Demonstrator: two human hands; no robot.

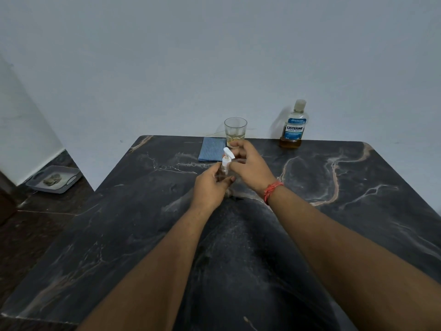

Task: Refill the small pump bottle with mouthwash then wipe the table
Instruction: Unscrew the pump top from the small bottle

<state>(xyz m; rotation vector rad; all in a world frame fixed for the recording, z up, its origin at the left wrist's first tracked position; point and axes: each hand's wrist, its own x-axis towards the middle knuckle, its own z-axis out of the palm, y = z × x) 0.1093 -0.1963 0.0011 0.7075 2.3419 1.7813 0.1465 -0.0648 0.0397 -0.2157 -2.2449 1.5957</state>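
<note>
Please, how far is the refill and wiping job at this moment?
Early. The mouthwash bottle stands capped by the wall, apart from both hands. In hand: left hand holds the small pump bottle, right hand grips its pump head. Left: pouring, closing, wiping with the blue cloth, which lies folded.

Dim, flat light; soft focus, wide-angle edge bowing.

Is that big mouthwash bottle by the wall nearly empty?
Nearly. The mouthwash bottle stands upright and capped, with amber liquid showing only in a shallow band at its base, below the label.
</note>
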